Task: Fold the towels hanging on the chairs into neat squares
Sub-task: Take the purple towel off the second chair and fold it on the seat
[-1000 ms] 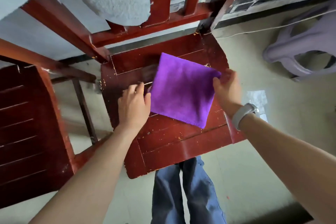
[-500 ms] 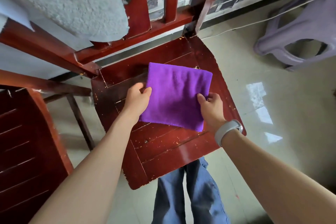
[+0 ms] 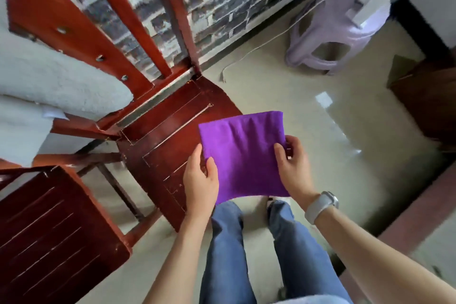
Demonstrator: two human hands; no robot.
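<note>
Folded purple microfibre towel (image 3: 243, 155) held in the air past the front right corner of the red wooden chair seat (image 3: 160, 140).
Left hand (image 3: 201, 180) and right hand (image 3: 294, 168) pinch its side edges, fingers hidden beneath; white fleecy towel (image 3: 61, 86) on the chair back, cut off at left.

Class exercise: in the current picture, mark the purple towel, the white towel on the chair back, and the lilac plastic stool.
purple towel (image 3: 243, 153): head view, middle of the folded square.
white towel (image 3: 61, 86): head view, fluffy face draped over the chair back.
lilac plastic stool (image 3: 328, 32): head view, its side wall.
</note>
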